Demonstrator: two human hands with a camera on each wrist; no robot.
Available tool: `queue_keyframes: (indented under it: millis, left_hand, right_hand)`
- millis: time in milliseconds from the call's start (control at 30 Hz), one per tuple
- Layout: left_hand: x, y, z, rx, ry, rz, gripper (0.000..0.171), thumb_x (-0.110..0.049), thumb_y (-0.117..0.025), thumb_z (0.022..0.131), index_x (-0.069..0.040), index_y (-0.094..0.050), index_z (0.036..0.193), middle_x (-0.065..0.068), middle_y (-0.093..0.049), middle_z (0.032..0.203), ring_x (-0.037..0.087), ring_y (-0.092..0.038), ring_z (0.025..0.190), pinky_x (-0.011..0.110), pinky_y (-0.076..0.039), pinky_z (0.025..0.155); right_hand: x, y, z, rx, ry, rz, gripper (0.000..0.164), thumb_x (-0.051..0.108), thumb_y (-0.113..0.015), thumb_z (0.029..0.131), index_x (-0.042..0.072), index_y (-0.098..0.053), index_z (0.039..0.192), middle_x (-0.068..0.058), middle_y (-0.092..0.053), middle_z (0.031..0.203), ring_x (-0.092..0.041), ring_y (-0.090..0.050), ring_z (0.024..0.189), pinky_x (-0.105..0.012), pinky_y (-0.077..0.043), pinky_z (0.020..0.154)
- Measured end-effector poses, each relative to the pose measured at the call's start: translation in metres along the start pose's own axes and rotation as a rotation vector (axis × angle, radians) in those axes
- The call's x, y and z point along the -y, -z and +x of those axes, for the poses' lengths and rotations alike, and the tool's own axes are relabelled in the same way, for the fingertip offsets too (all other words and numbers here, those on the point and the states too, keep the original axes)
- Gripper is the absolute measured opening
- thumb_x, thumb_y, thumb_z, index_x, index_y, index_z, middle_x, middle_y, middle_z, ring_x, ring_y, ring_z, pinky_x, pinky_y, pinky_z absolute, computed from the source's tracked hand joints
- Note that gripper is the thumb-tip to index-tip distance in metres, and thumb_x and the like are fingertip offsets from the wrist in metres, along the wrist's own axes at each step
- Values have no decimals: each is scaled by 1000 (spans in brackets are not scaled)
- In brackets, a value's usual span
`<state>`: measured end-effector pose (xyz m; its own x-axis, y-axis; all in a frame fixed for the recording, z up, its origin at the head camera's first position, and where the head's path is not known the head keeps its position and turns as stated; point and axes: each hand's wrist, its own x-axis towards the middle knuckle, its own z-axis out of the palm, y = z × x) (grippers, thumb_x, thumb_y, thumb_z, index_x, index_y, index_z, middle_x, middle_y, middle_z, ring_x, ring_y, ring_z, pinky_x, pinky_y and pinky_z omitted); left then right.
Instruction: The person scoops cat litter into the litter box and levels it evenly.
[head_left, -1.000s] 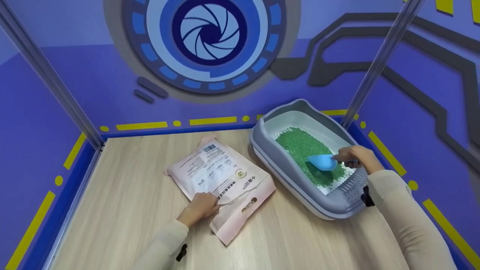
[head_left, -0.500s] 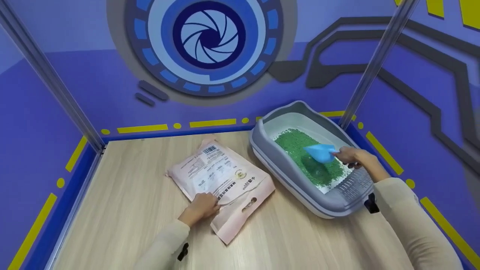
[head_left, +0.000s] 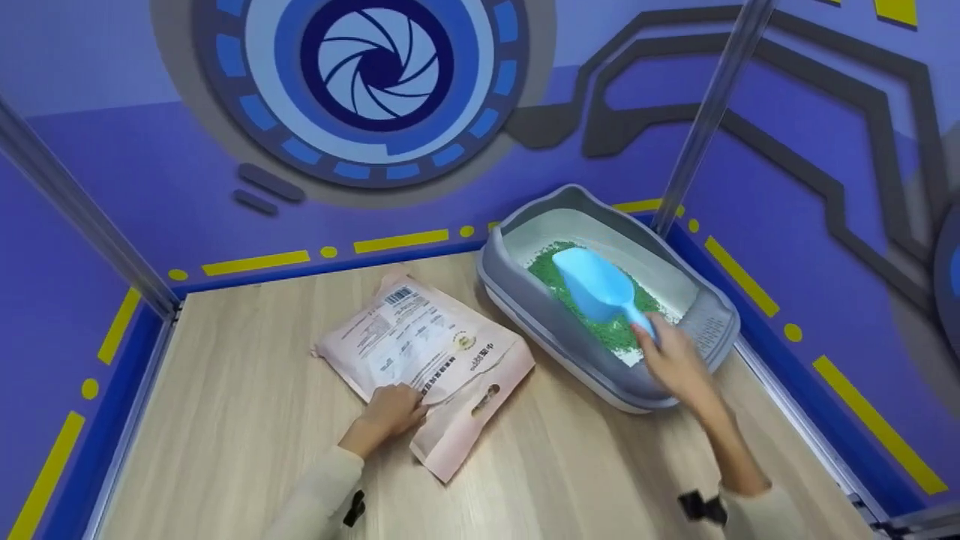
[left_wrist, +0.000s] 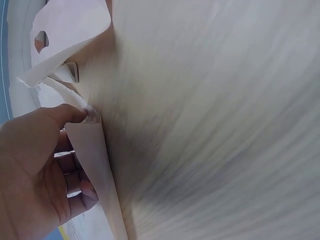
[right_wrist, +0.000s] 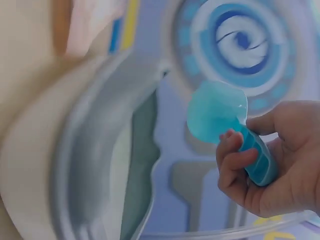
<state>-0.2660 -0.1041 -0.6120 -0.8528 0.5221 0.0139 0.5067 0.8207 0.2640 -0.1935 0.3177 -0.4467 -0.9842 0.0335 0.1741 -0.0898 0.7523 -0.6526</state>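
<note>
My right hand (head_left: 673, 358) grips the handle of a light blue scoop (head_left: 592, 283), held over the grey litter box. In the right wrist view the fingers curl round the scoop's ribbed handle (right_wrist: 257, 162). Below the scoop, green granules (head_left: 551, 259) lie over white ones inside the litter box (head_left: 551, 341). With thumb and fingers, my left hand (head_left: 391, 409) pinches the cut edge of a pink printed bag (head_left: 442, 360) lying flat on the table. The left wrist view shows the thumb at the opening of the bag (left_wrist: 95, 150), with the other fingers bent beneath.
The wooden table (head_left: 247, 405) carries the bag at centre and the litter box at right. A blue-purple printed wall (head_left: 525, 172) stands close behind both. Metal posts (head_left: 701, 135) rise at the corners. The bag's torn strip has a handle hole (head_left: 486, 400).
The scoop has risen from the granules and turned, its bowl pointing away to the far left. My right hand has swung towards me and left. The view has shifted slightly; the left hand stays on the bag.
</note>
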Motion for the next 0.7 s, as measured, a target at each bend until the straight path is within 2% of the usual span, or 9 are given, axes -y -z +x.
queue_keyframes:
  millis: [133, 233, 333, 400, 500, 567, 700]
  left_hand:
    - [1, 1, -1, 8, 21, -2, 35, -20, -68, 93, -9, -52, 65, 3, -48, 63, 20, -40, 59, 40, -38, 56]
    - [2, 1, 0, 7, 26, -8, 34, -20, -67, 94, -9, -53, 65, 2, -47, 63, 18, -38, 59, 39, -37, 57]
    - [3, -2, 0, -23, 26, -19, 32, -19, -68, 93, -9, -54, 66, 4, -50, 63, 19, -40, 60, 39, -40, 58]
    - [4, -3, 0, -40, 24, -24, 32, -20, -68, 93, -9, -55, 66, 4, -52, 64, 18, -41, 60, 39, -40, 59]
    - [5, -7, -2, -68, 13, -31, 32, -20, -69, 93, -9, -55, 67, 4, -54, 65, 19, -43, 60, 40, -40, 58]
    - [5, -8, -3, -84, 11, -25, 32, -21, -69, 93, -9, -55, 67, 5, -55, 66, 19, -45, 60, 40, -41, 58]
    - [7, -12, -8, -92, 19, -23, 33, -22, -69, 93, -9, -55, 66, 5, -55, 66, 19, -45, 59, 40, -42, 57]
  right_hand:
    - [3, -20, -40, 59, 59, 88, 21, 12, -52, 105, 1, -61, 120, -2, -55, 77, -5, -44, 62, -24, -41, 58]
    - [-7, -40, -62, 101, 134, 33, 18, 12, -54, 104, 7, -62, 120, 5, -53, 79, -3, -47, 68, -28, -45, 63]
    - [-24, -62, -76, 125, 197, -21, 15, 14, -55, 104, 9, -62, 117, 10, -52, 82, -2, -49, 74, -29, -45, 67]
    - [-37, -73, -82, 166, 200, -17, 15, 15, -53, 105, 7, -60, 116, 10, -50, 83, -1, -47, 74, -28, -42, 66]
    - [-54, -85, -87, 244, 150, 14, 16, 16, -50, 107, 4, -57, 115, 7, -47, 84, -2, -44, 74, -26, -39, 66]
    - [-64, -92, -87, 283, 83, 13, 15, 16, -49, 107, 4, -55, 113, 5, -45, 83, -3, -42, 73, -25, -37, 65]
    - [-77, -105, -85, 311, -58, -59, 10, 15, -48, 107, 7, -52, 111, 3, -44, 86, -9, -42, 78, -28, -38, 67]
